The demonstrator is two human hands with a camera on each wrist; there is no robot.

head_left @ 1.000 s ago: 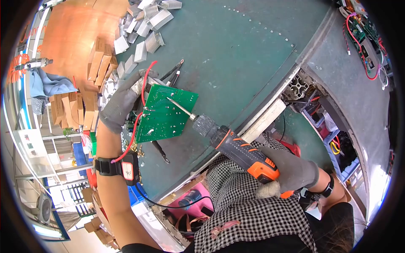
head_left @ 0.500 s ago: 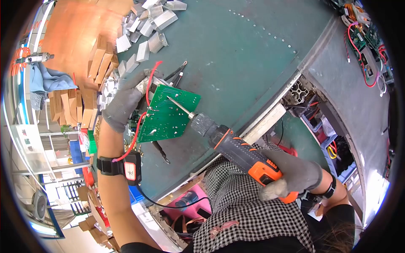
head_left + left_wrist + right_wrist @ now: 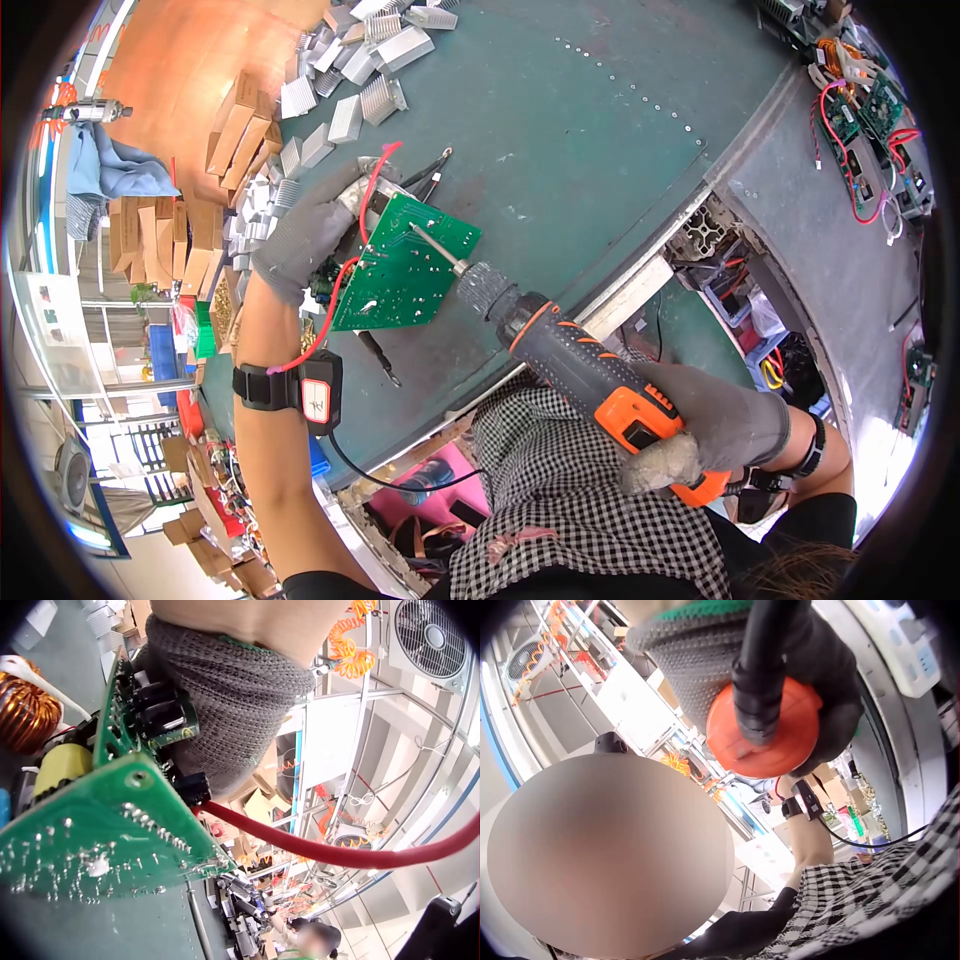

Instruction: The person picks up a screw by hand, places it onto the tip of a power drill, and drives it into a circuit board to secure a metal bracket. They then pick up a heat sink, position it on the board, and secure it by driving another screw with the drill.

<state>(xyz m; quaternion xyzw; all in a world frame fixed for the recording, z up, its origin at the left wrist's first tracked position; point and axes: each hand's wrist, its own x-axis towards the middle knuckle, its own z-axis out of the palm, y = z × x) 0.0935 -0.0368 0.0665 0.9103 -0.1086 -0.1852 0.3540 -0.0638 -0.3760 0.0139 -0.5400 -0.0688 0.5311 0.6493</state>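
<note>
In the head view my gloved left hand (image 3: pixel 315 225) grips a green circuit board (image 3: pixel 405 275) by its far left side, tilting its soldered face toward me. The wrist view on that side shows black capacitors (image 3: pixel 169 720), a copper-wound coil (image 3: pixel 30 712) and a yellow part (image 3: pixel 64 769) behind the board. A red wire (image 3: pixel 335 310) runs from it. My gloved right hand (image 3: pixel 715 420) holds an orange and black power screwdriver (image 3: pixel 590 370) by its body, fingers wrapped round. Its long bit (image 3: pixel 435 245) points at the board's upper part, the tip right at the surface.
Silver heat sinks (image 3: pixel 380 50) lie heaped on the green table (image 3: pixel 560 180) at the far left, near cardboard boxes (image 3: pixel 240 130). A row of small screws (image 3: pixel 640 92) stretches across the table. More wired boards (image 3: pixel 860 130) sit at far right. An open drawer (image 3: pixel 460 460) lies below the table edge.
The board, left hand and screwdriver have shifted slightly right in the head view, and the right hand sits a little lower. Both hands keep their holds, with the bit still at the board.
</note>
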